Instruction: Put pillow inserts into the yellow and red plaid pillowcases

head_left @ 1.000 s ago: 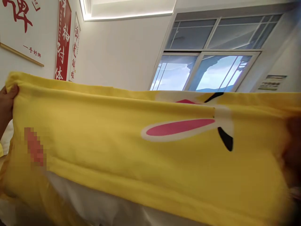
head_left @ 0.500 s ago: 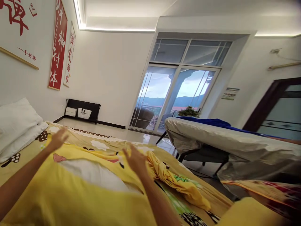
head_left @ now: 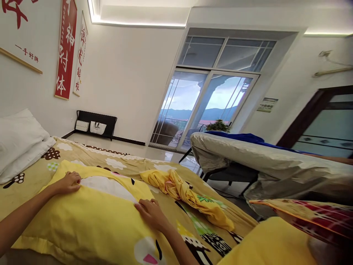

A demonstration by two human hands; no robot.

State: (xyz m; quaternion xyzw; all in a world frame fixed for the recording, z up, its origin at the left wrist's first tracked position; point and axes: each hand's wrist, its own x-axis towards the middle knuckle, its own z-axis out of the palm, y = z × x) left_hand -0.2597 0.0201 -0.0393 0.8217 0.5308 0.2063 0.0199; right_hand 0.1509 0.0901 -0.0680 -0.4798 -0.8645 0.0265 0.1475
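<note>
A yellow pillowcase (head_left: 82, 217) with a printed cartoon face lies in front of me on the bed. Through its long opening shows a white pillow (head_left: 110, 187). My left hand (head_left: 70, 182) is closed on the edge at the opening's left end, fingers curled over the cloth. At the right end, my right hand (head_left: 151, 211) grips the same edge, its fingers bent and their tips partly hidden. Beyond my right hand, a crumpled yellow cloth (head_left: 187, 195) lies on the patterned bed sheet (head_left: 16, 197).
White pillows (head_left: 22, 141) are stacked at the left. A yellow cushion (head_left: 261, 243) and a red-and-orange patterned one (head_left: 309, 215) sit at the lower right. Past the bed stand a covered table (head_left: 261, 158) and a dark chair (head_left: 234, 173). A black rack (head_left: 107, 125) stands by the wall.
Both hands have come down from above the pillowcase onto its opening edge and closed on it. The pillowcase lies flatter, and the view has tilted slightly downward.
</note>
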